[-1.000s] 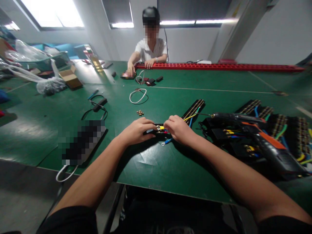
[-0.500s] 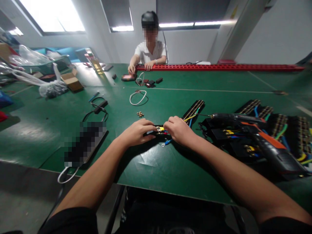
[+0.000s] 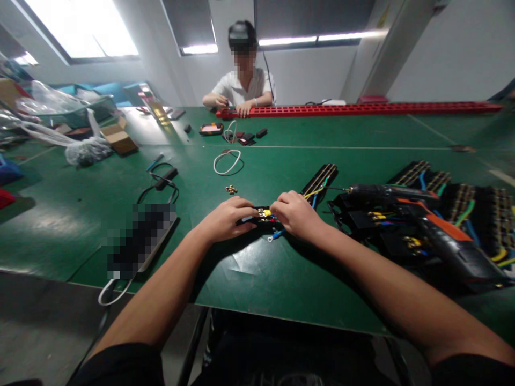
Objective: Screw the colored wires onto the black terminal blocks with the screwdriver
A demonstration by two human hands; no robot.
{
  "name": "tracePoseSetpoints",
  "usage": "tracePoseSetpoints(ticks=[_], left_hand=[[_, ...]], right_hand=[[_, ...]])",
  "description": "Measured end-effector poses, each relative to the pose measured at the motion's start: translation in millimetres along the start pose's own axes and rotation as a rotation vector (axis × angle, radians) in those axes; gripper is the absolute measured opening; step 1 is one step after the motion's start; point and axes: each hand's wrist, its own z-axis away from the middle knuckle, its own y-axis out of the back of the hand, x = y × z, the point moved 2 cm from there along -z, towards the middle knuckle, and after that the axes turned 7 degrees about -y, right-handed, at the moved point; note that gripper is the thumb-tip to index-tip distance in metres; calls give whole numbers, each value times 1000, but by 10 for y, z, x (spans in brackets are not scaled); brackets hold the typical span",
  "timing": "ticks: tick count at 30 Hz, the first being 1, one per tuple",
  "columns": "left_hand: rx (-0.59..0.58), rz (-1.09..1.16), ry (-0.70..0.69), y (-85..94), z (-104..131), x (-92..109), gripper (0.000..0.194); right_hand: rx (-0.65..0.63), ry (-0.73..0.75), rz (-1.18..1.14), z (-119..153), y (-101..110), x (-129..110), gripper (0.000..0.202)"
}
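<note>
My left hand (image 3: 229, 219) grips the left end of a small black terminal block (image 3: 263, 208), thumb below and fingers above. Yellow and red insulated wire lugs lie on the block between my hands. Over its right part, my right hand (image 3: 296, 213) is closed, fingertips pinched by the lugs; what they hold is hidden. A loose blue wire (image 3: 277, 235) ending in a ring lug hangs below the block. Beyond my right hand lies a black strip with brass rails (image 3: 322, 179), with yellow, blue and green wires beside it.
Small brass screws (image 3: 231, 189) lie in a pile beyond my left hand. A power screwdriver (image 3: 434, 225) rests on more wired black parts at right. At left are a blurred-out dark device (image 3: 155, 236) and cables. Across the table, a person works at a long red rail (image 3: 362, 109).
My hands and the terminal block hold nearly the same place. Across the table, the person's hand has left the small boxed device and moved back to the red rail's end.
</note>
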Motion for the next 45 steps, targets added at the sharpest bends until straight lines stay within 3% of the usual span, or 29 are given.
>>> tracePoseSetpoints(ticks=[18,21,25,28,33,36,41,45], left_hand=[[10,2,4,-24,12,-21,26],[4,3,8,-29,11,-26,26],[-4,14,10,-28,3,-29,24],[-10,23,8,-25,-1,-26,24],[-14,27,17,-29,6,-30,24],[-7,33,16,-35,11,-36,24],[-5,28,17,-43,14,-47,24],[-8,31,19,-44,16,-48,24]], right_hand=[[153,-16,120,228,-4,-110,25],[112,-37,180,247,173,-205,27],[0,-227,308,369,667,-225,32],[-40,-430,398,605,1093,-10,41],[-143,-800,629,1084,1549,706,48],[-299,-1048,598,1287,1620,1048,51],[-492,-1058,471,1394,1562,1198,46],[-469,-1066,369,1418,1521,1339,44]])
